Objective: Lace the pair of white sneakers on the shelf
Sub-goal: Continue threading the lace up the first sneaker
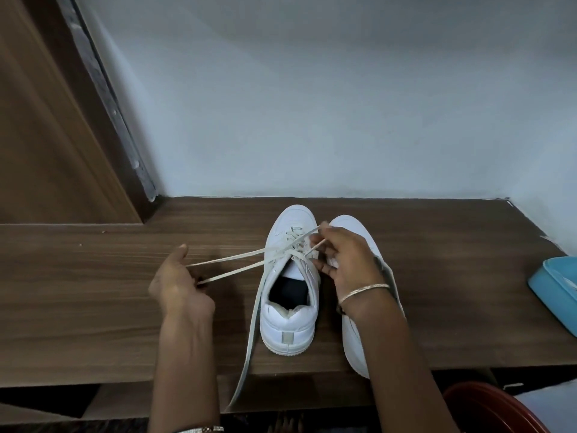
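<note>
Left hand [178, 285]: flat white lace [231, 259] is gripped, pulled taut.
Right hand [346, 260]: lace end is pinched over smooth sneaker [288, 320].
Shelf [93, 292]: wood-grained.

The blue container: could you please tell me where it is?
In the head view, the blue container sits on the shelf at its right edge, right of the white sneakers, partly cut off by the frame.

Right sneaker [349, 222] mostly behind right hand [346, 264]; blue tray [552, 282], red basin [487, 410] cut by frame edge.
</note>
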Tool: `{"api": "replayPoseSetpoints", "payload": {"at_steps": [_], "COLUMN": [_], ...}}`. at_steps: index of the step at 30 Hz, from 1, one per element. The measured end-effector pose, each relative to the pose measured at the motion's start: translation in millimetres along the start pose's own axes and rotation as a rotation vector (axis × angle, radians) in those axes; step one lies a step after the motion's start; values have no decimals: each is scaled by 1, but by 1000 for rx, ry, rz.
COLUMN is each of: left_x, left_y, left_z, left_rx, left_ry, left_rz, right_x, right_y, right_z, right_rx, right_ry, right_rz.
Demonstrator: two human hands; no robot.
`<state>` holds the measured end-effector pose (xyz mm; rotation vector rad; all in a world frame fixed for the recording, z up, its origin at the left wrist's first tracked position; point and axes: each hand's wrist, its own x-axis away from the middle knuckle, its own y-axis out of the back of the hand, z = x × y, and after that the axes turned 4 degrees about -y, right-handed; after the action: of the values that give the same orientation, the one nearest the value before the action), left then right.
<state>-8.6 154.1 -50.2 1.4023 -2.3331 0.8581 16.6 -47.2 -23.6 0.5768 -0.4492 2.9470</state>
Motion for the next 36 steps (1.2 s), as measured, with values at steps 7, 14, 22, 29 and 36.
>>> {"api": "replayPoseSetpoints", "payload": {"at_steps": [7, 14, 22, 29, 36], "left_x": [-15, 11, 10, 9, -3], "left_y": [5, -11, -19, -23, -19], "left_z": [8, 23, 46, 53, 54], "left_rx": [-228, -922, -1037, -950, -991], "left_ry": [-338, -964, -917, -940, -926], "left_rz": [-64, 510, 917, 851, 557], "right_x": [1, -7, -11, 7, 7], "right_y": [39, 84, 87, 37, -3], "right_z": [34, 44, 34, 28, -8], "right_rx": [-496, -563, 618, 959, 1166], "right_ry": [-55, 117, 418, 613, 460], "right_rz": [46, -42, -627, -480, 13]}}
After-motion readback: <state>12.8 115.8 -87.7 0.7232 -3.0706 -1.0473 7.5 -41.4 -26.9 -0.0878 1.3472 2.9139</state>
